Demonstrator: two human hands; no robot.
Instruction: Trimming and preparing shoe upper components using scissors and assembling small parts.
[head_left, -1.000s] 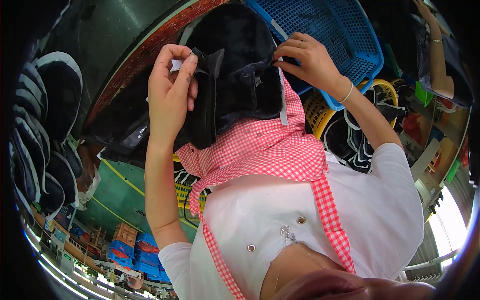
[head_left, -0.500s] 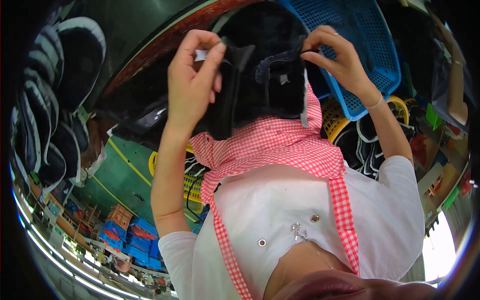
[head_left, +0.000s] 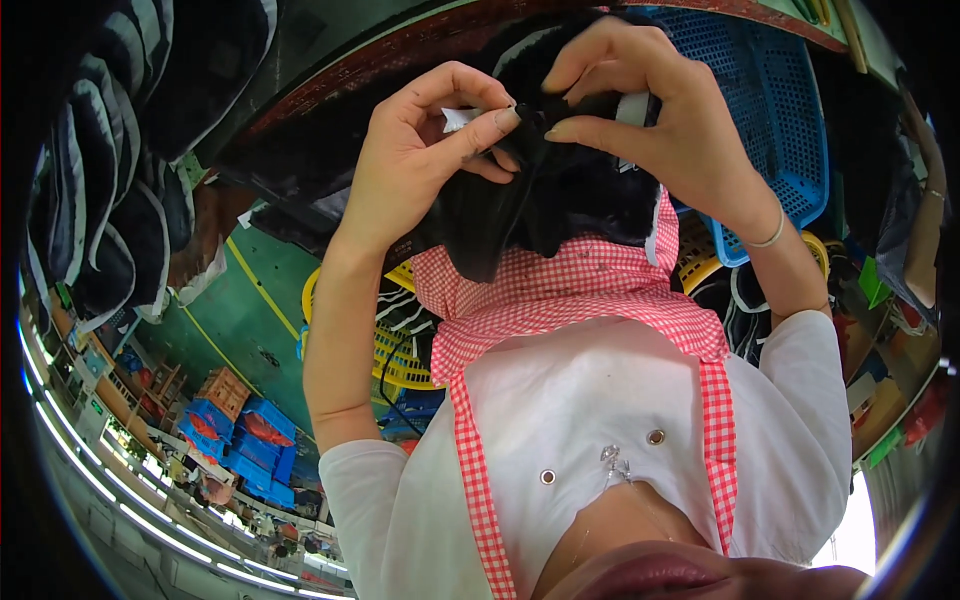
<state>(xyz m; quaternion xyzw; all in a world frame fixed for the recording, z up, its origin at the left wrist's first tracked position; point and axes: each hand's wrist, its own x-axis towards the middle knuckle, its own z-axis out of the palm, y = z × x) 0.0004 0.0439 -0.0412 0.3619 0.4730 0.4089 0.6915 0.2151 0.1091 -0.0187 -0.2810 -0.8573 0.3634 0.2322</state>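
Note:
A piece of black fabric (head_left: 590,205) with pale edging hangs over my lap, against a pink checked apron (head_left: 540,285). My left hand (head_left: 430,150) pinches a dark fold of it between thumb and fingers, and a small white tag (head_left: 458,119) shows beside those fingers. Close by on the right, my right hand (head_left: 650,110) is closed with thumb and fingertips on another dark part of the same cloth. A white patch (head_left: 632,110) is visible under its palm. The two sets of fingertips nearly meet, and the fabric's exact shape is lost in the black.
A blue perforated basket (head_left: 800,190) stands at the right. Yellow baskets (head_left: 395,360) holding dark pieces with pale edges sit below at both sides. Stacked dark padded pieces (head_left: 95,170) are at far left. Another person's arm (head_left: 922,240) shows at far right.
My right hand has come left and nearer, close to my left hand, which has shifted slightly right. The black fabric is now gathered between them. The whole view has shifted a little.

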